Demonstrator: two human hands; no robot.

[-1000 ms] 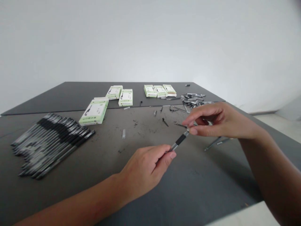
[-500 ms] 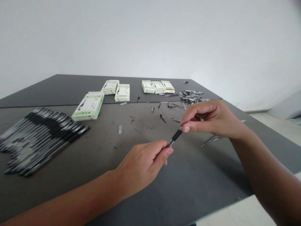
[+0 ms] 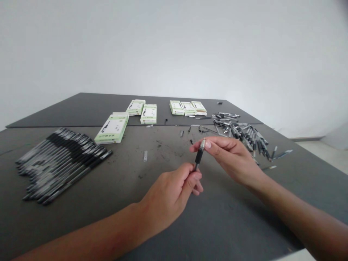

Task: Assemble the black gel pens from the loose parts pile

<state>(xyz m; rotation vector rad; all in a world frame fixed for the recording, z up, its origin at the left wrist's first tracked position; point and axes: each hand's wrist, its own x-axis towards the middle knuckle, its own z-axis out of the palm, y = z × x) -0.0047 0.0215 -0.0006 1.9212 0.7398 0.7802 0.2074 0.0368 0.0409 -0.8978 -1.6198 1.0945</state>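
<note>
The pen (image 3: pixel 199 156) slants from left fingers (image 3: pixel 192 177) gripping its barrel (image 3: pixel 195 167) to right fingers (image 3: pixel 214 146) pinching its tip (image 3: pixel 202 144).

You hold one pen (image 3: pixel 198 158) aloft, tilted, pale tapered tip (image 3: pixel 202 144) uppermost; black grip (image 3: pixel 199 155) exposed, grey barrel (image 3: pixel 196 166) (partly hidden in your grasp) below.

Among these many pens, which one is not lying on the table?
The pen gripped by the left hand, its upper end pinched by the right hand; the pen row and loose pile lie on the table.
</note>
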